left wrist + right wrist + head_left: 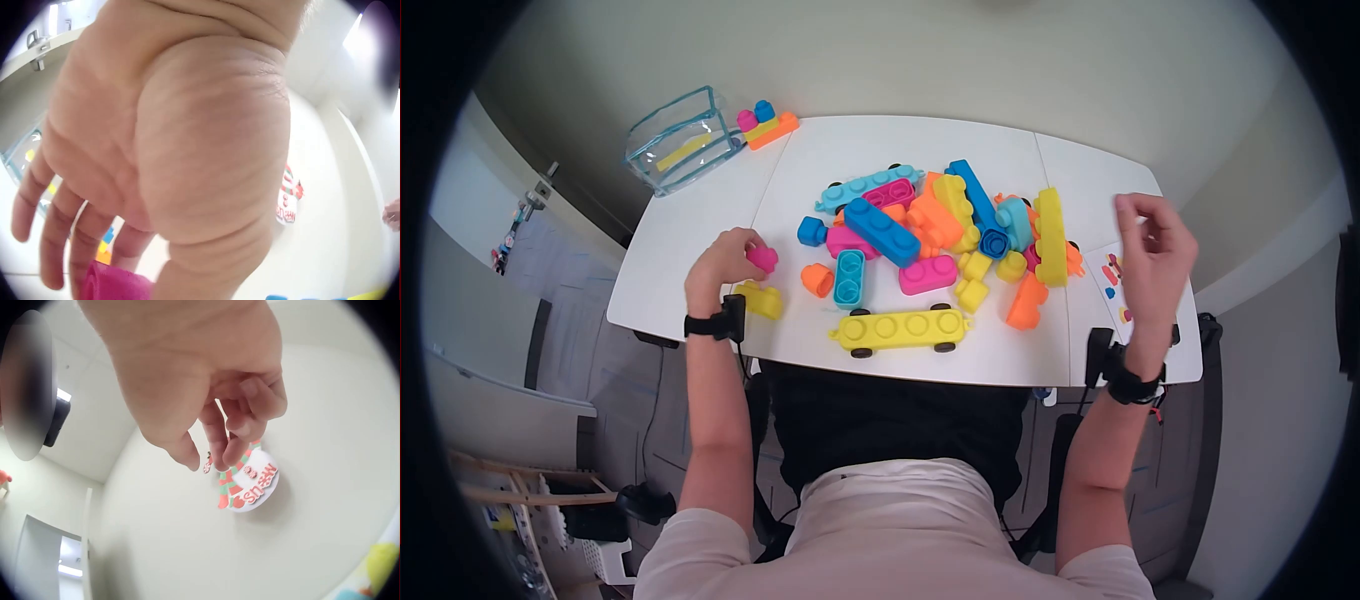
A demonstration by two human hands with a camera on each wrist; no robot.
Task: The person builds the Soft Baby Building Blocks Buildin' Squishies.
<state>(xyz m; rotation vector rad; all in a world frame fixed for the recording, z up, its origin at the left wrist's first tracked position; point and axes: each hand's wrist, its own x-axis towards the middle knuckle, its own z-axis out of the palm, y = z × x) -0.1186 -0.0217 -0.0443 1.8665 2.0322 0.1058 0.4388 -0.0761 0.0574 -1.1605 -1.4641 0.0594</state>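
My left hand [722,260] pinches a small pink block [766,259] over the table's left side. In the left wrist view the pink block [115,284] shows between thumb and fingers, partly hidden. Just below that hand lies a yellow block [762,302]. A yellow wheeled base [900,329] with round studs stands near the front edge. My right hand [1157,245] is raised at the right, over a card with printed block pictures [1108,290]. In the right wrist view the right hand [206,381] has loosely bent fingers, with thumb apart and nothing held.
Mixed toy blocks [882,232] crowd the middle of the white table [700,300], among them a blue wheeled base [870,187] and a long yellow piece [1051,238]. At the back left stand a transparent case [685,145] and a small block stack [768,130].
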